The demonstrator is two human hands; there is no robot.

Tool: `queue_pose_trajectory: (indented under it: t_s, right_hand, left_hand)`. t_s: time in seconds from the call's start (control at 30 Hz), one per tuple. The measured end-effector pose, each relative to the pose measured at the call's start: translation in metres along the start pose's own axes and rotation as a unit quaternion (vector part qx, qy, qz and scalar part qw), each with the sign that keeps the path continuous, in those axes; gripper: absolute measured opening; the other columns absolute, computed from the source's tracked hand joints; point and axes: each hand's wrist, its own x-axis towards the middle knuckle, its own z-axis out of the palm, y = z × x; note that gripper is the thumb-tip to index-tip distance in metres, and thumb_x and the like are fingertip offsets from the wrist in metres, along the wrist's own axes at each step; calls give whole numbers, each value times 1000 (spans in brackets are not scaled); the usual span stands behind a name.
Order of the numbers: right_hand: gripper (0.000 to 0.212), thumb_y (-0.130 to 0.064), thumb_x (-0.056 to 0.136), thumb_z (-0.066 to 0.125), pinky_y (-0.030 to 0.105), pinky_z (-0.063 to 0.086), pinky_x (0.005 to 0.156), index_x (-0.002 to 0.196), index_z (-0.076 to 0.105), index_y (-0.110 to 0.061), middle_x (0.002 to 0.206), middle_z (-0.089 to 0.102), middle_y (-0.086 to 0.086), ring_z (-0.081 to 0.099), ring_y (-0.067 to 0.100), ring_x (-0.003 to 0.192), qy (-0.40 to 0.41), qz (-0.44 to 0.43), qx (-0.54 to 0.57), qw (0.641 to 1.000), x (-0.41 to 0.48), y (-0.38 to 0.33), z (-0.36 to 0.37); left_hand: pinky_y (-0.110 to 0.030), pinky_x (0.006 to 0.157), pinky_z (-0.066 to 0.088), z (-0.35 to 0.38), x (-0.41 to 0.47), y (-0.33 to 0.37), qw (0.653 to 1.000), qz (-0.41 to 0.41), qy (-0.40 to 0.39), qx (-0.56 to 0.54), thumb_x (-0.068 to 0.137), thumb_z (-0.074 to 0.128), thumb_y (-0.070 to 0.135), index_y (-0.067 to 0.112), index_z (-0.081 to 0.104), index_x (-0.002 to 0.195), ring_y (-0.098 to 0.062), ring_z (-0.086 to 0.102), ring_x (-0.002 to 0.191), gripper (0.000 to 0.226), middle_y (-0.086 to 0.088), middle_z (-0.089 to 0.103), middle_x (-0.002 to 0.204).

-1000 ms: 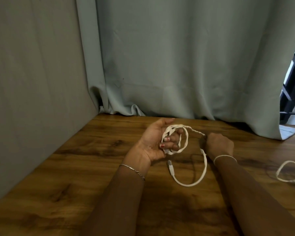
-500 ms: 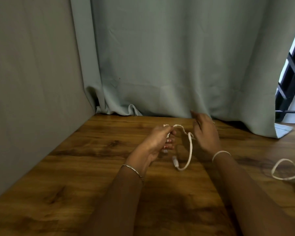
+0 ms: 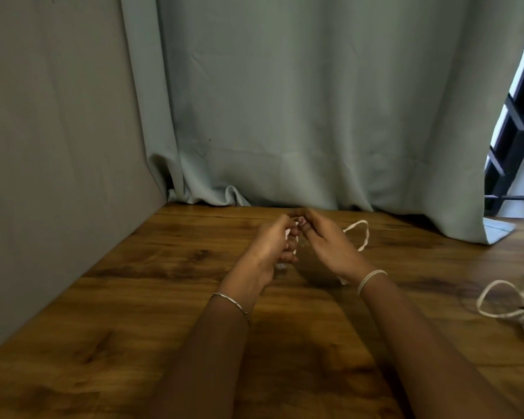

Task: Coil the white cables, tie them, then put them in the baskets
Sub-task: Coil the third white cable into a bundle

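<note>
Above the middle of the wooden table (image 3: 133,297) my two hands meet around a white cable (image 3: 364,234). My left hand (image 3: 273,246) is closed on the coiled part, of which only short white bits show between the fingers. My right hand (image 3: 327,246) grips the cable right beside it, fingertips touching the left hand. A loop of the cable sticks out to the right of my right hand. No basket is in view.
A tangle of more white cables (image 3: 515,306) lies at the table's right edge. A grey wall (image 3: 58,161) borders the table on the left and a grey-green curtain (image 3: 285,116) hangs along the back. A dark frame (image 3: 508,140) shows at far right.
My right hand has moved in to meet my left hand. The hanging loop below the hands is gone; a loop now stands out to the right of my right hand.
</note>
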Motion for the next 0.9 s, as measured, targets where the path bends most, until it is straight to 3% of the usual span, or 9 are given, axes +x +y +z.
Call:
queue_pose_trajectory:
  t_s: [0.13, 0.23, 0.3, 0.37, 0.43, 0.5, 0.67, 0.83, 0.9]
  right_hand:
    - [14, -18, 101, 43, 37, 48, 75, 95, 55, -14, 91, 66, 4, 62, 22, 86, -15, 42, -86, 995, -8, 16, 4]
    - [16, -20, 97, 49, 32, 46, 76, 110, 58, -19, 102, 69, 4, 64, 22, 94, -59, 49, -116, 990, -13, 16, 10]
    - [21, -20, 95, 48, 26, 36, 72, 114, 57, -17, 102, 68, 3, 63, 20, 93, -80, 61, -144, 985, -11, 9, 13]
    - [10, -21, 95, 46, 27, 26, 68, 98, 55, -18, 94, 66, 1, 61, 18, 88, -110, 71, -231, 964, -9, 6, 20]
    - [10, -26, 95, 46, 31, 38, 70, 87, 51, -21, 93, 66, 4, 63, 23, 89, -135, 65, -286, 946, -9, 4, 27]
    - [13, -30, 95, 48, 33, 47, 72, 96, 56, -20, 98, 67, 7, 64, 25, 92, -153, 39, -287, 945, -11, 1, 31]
    - [21, -32, 98, 46, 35, 44, 69, 101, 59, -17, 95, 67, 9, 62, 26, 86, -164, -48, -307, 936, -14, -20, 30]
    - [18, -30, 96, 49, 23, 30, 59, 102, 61, -18, 92, 65, 4, 45, 13, 70, -164, -82, -324, 928, -16, -25, 15]
    - [17, -31, 95, 50, 23, 32, 59, 101, 62, -20, 92, 65, 1, 52, 14, 74, -132, -89, -354, 922, -15, -20, 5]
  left_hand:
    - [-22, 57, 8, -10, 3, 6, 961, -70, -100, -250, 89, 37, 20, 14, 42, 64, -5, 19, 26, 27, 7, 28, 37]
    - [-15, 56, 17, -15, 7, 2, 919, -71, -141, -362, 92, 39, 20, 12, 46, 66, -7, 25, 29, 28, 5, 31, 41]
    - [-15, 56, 31, -15, 11, 0, 906, -50, -129, -399, 96, 37, 20, 12, 47, 67, -8, 28, 31, 32, 4, 33, 43]
    - [-21, 58, 40, -13, 12, 0, 902, -19, -103, -418, 99, 37, 21, 11, 48, 69, -8, 30, 33, 33, 4, 34, 44]
    - [-24, 60, 43, -13, 11, 1, 903, 20, -66, -424, 102, 36, 23, 11, 48, 71, -8, 32, 35, 35, 4, 36, 45]
    - [-24, 59, 44, -15, 14, 1, 901, 53, -37, -429, 103, 36, 25, 12, 47, 72, -8, 34, 37, 35, 4, 37, 47]
    - [-23, 53, 35, -17, 24, -4, 943, 114, 47, -308, 104, 37, 19, 15, 39, 75, -8, 35, 41, 29, 5, 39, 49]
    - [-25, 48, 30, -16, 27, -11, 981, 168, 94, -31, 104, 38, 17, 16, 37, 76, -8, 37, 47, 28, 3, 41, 56]
    - [-28, 50, 28, -15, 26, -12, 980, 171, 94, 31, 104, 38, 18, 17, 35, 78, -10, 36, 51, 26, 0, 40, 61]
